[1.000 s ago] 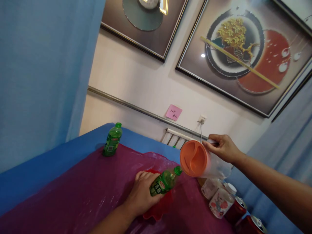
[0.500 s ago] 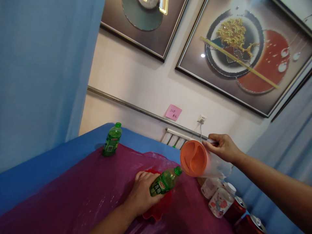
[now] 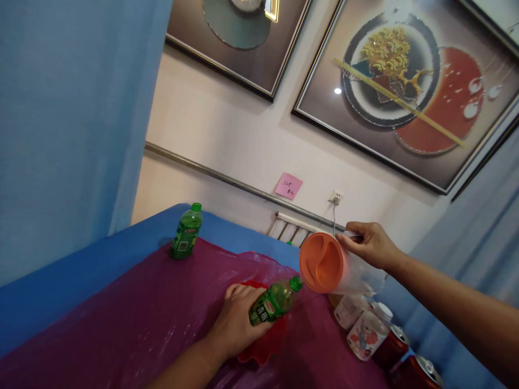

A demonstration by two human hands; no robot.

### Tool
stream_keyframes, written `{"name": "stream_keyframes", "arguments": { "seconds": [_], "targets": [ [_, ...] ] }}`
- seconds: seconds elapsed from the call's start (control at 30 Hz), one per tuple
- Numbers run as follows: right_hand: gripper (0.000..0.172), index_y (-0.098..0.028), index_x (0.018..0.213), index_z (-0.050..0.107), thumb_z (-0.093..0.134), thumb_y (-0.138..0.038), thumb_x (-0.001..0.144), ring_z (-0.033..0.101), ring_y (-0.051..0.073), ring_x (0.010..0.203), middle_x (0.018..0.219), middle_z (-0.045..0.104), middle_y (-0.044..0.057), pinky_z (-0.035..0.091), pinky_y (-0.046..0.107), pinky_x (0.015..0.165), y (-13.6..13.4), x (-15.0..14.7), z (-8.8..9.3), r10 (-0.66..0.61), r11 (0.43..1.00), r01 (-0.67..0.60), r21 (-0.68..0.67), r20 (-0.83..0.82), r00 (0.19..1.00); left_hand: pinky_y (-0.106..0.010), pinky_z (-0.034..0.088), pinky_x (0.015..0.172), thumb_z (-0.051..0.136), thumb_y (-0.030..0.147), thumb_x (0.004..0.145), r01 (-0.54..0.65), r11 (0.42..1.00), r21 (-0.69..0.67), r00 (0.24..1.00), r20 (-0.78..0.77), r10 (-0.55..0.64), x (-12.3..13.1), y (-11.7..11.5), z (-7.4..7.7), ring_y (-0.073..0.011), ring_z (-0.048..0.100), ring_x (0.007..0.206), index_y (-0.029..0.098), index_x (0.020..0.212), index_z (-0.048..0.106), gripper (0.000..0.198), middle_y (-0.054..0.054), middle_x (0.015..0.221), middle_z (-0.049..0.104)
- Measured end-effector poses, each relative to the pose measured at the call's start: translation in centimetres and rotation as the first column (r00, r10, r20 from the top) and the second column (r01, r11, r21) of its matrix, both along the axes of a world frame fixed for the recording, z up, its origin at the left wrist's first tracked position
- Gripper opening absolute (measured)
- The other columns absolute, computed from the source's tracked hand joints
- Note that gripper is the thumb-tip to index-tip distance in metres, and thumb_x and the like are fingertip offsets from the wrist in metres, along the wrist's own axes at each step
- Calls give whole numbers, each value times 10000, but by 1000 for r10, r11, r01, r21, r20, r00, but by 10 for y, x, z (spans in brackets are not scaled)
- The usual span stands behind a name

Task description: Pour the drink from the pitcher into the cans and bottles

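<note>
My left hand point(image 3: 239, 321) is wrapped round a green plastic bottle point(image 3: 275, 303), tilted with its neck to the upper right. Beneath them lies a red scalloped dish point(image 3: 265, 346), partly hidden by the hand and bottle. My right hand point(image 3: 371, 246) grips the handle of a clear pitcher point(image 3: 360, 275) with an orange lid point(image 3: 322, 263). The pitcher is tipped on its side, its lid facing left, close to the bottle's green top. I cannot make out any liquid passing between them. Another green bottle point(image 3: 186, 232) stands upright farther back on the left.
Clear jars with white tops, one a printed jar point(image 3: 367, 335), stand at the right beside dark red cans point(image 3: 417, 373). Purple plastic sheeting point(image 3: 141, 313) covers much of the blue table point(image 3: 52, 308). Blue curtains point(image 3: 73, 119) hang on both sides; a metal rail point(image 3: 219, 177) runs along the wall.
</note>
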State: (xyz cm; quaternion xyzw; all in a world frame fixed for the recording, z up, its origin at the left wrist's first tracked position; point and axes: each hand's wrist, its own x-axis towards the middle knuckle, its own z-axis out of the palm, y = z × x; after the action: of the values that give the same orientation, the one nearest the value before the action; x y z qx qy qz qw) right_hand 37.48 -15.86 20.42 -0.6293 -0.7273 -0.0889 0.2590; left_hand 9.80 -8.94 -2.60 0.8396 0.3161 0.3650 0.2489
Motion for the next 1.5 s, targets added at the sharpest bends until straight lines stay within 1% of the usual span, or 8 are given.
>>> {"name": "stream_keyframes", "arguments": {
  "seconds": [0.2, 0.43, 0.63, 0.77, 0.97, 1.13, 1.37, 1.5],
  "targets": [
    [485, -241, 577, 308, 595, -547, 820, 261, 96, 515, 548, 256, -61, 189, 251, 476, 0, 0, -1, 19, 1000, -19, 5, -17, 1000, -457, 323, 1036, 804, 308, 667, 1, 1000, 6, 1000, -1, -1, 0, 0, -1, -264, 615, 1030, 285, 1117, 666, 472, -7, 1061, 729],
    [505, -236, 566, 304, 610, -550, 818, 257, 94, 515, 539, 260, -57, 182, 250, 471, 0, 0, -1, 16, 1000, -16, 19, -28, 999, -461, 310, 1047, 819, 295, 651, -7, 1000, 2, 1000, 6, 7, 0, 0, -1, -265, 613, 1037, 282, 1119, 668, 492, 0, 1051, 721],
    [480, -233, 562, 322, 604, -534, 808, 277, 96, 513, 539, 278, -53, 208, 250, 475, -2, -1, 0, 8, 1000, -8, 28, -3, 1000, -460, 300, 1052, 813, 293, 664, -5, 1000, 4, 1000, 2, 5, 0, -1, 1, -256, 614, 1028, 282, 1114, 668, 473, 3, 1050, 722],
    [475, -236, 561, 318, 597, -533, 803, 273, 97, 509, 530, 281, -55, 202, 253, 473, -1, -1, 0, 1, 1000, -1, 29, -4, 1000, -458, 307, 1048, 813, 297, 667, -3, 1000, 1, 1000, -6, 3, 0, -1, 3, -257, 613, 1034, 271, 1106, 671, 462, 1, 1049, 719],
    [489, -237, 564, 298, 609, -532, 799, 263, 95, 507, 525, 277, -58, 197, 256, 471, -1, -3, 0, 10, 1000, -10, 24, -21, 1000, -470, 309, 1055, 817, 304, 660, 1, 1000, -3, 1000, 1, -1, 0, -2, 3, -273, 616, 1033, 283, 1090, 671, 455, -4, 1051, 726],
    [500, -235, 558, 306, 607, -548, 806, 267, 95, 505, 527, 273, -56, 195, 254, 471, -1, -4, 0, 10, 999, -9, 34, -14, 1000, -456, 321, 1034, 821, 306, 664, 0, 1000, 11, 1000, 9, 0, 0, -1, 3, -264, 618, 1017, 276, 1094, 671, 456, -3, 1033, 726],
    [501, -235, 569, 308, 615, -545, 815, 256, 92, 508, 539, 259, -60, 180, 251, 472, -2, -1, -5, 16, 999, -14, 36, -47, 999, -458, 311, 1037, 830, 296, 650, -1, 1000, -3, 1000, -1, 1, 0, -1, 1, -257, 614, 1021, 274, 1088, 677, 464, 3, 1042, 724],
    [500, -240, 578, 301, 618, -541, 820, 241, 92, 506, 549, 238, -64, 163, 255, 474, -2, 3, -9, 14, 999, -11, 35, -71, 997, -459, 302, 1058, 834, 286, 633, -8, 1000, 0, 1000, 1, 8, 0, 0, -2, -265, 613, 1056, 273, 1140, 667, 534, -2, 1081, 725]
  ]
}}
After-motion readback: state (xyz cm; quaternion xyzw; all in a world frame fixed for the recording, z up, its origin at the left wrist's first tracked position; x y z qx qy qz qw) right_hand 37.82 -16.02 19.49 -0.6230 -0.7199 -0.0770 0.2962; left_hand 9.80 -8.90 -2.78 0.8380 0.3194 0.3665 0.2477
